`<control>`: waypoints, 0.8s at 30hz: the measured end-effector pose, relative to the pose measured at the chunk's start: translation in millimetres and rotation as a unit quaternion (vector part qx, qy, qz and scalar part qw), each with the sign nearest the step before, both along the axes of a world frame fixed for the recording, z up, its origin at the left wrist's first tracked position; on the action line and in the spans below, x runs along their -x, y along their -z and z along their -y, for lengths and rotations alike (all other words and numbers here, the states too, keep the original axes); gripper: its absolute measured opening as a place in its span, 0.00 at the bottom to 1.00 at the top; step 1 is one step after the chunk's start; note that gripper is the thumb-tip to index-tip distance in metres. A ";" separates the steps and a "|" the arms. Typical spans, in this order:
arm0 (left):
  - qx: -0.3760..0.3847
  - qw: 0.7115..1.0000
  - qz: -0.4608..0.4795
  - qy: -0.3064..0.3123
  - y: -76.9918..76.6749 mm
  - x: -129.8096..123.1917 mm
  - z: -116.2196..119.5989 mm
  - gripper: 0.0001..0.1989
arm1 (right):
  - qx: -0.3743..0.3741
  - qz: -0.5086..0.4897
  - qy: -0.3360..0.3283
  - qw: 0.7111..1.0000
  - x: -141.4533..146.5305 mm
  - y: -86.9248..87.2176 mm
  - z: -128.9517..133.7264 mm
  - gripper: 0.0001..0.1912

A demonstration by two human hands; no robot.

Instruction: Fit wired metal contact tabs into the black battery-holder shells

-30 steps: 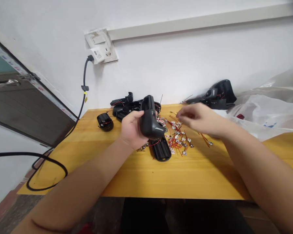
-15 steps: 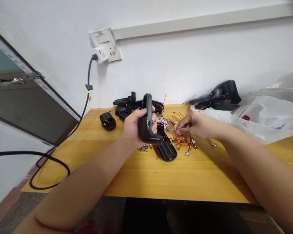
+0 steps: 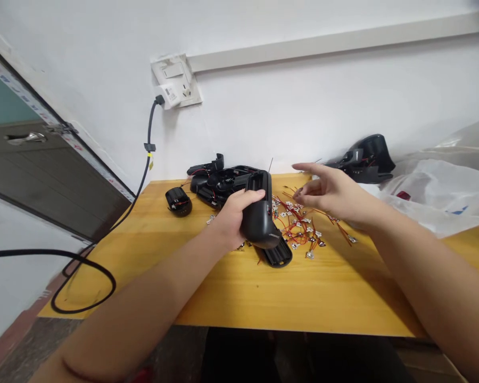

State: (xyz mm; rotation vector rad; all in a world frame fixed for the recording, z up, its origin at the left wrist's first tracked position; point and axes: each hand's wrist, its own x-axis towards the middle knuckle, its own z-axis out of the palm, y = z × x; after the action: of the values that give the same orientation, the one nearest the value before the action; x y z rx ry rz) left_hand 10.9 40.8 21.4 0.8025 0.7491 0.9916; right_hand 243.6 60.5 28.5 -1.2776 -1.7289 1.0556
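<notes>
My left hand (image 3: 233,218) is wrapped around a black plastic housing (image 3: 259,221), its thumb on the housing's upper part. The hollow side shows at the top, and the rounded end faces me. Behind and below it lies another black plastic shell (image 3: 279,254), partly covered. To the right, my right hand (image 3: 323,189) hovers over a loose pile of small metal contacts with red wires (image 3: 299,229). Its index finger stretches out to the left, apart from the thumb, while the other fingers curl. I see nothing held in it.
Several black housings (image 3: 219,183) are heaped at the back by the wall, with a single shell (image 3: 178,201) to their left. More black parts (image 3: 369,159) and a clear plastic bag (image 3: 435,186) lie at the right. A black cable (image 3: 114,282) loops over the table's left edge.
The black housing in my left hand has turned, showing its rounded end. My right hand has gone from a pinch near the wires to a raised, stretched index finger.
</notes>
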 end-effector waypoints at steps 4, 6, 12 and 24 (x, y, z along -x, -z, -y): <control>0.025 0.998 -0.057 -0.007 -3.2 -4.9 8.4 0.17 | -0.023 -0.073 0.019 0.997 1.5 -7.0 8.1 0.14; 0.034 0.997 -0.073 0.010 -5.2 -7.6 12.6 0.16 | -0.036 -0.116 0.030 0.992 6.3 -12.4 14.7 0.11; -0.021 0.992 -0.103 0.070 1.3 -12.9 17.5 0.17 | -0.070 -0.197 0.019 0.978 30.4 -17.5 28.8 0.08; -0.123 0.974 -0.167 0.087 2.9 -11.9 21.5 0.13 | -0.199 -0.055 -0.009 0.979 38.7 -6.0 29.1 0.02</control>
State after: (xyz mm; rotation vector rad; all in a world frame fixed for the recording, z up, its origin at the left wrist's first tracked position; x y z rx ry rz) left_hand 22.8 19.3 18.5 1.2522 0.8351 0.8078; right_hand 204.9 31.4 34.5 -0.9363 -1.7588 0.7252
